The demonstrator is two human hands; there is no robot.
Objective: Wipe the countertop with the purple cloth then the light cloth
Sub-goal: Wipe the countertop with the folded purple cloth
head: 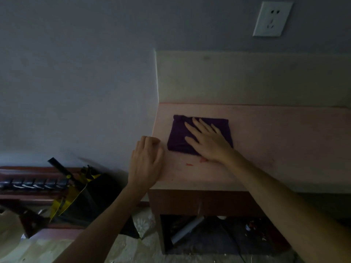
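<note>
A folded purple cloth (179, 133) lies flat on the pinkish countertop (275, 141), near its left end. My right hand (208, 141) presses down on the cloth with flat, spread fingers. My left hand (145, 160) rests on the counter's left front corner, fingers curled over the edge, holding nothing. Small red marks (190, 164) show on the counter just in front of the cloth. No light cloth is in view.
A pale backsplash (247, 78) rises behind the counter, with a white wall socket (272, 19) above it. Left of the counter, on the floor, stands a dark bag with yellow straps (79, 188). Clutter lies under the counter (191, 230).
</note>
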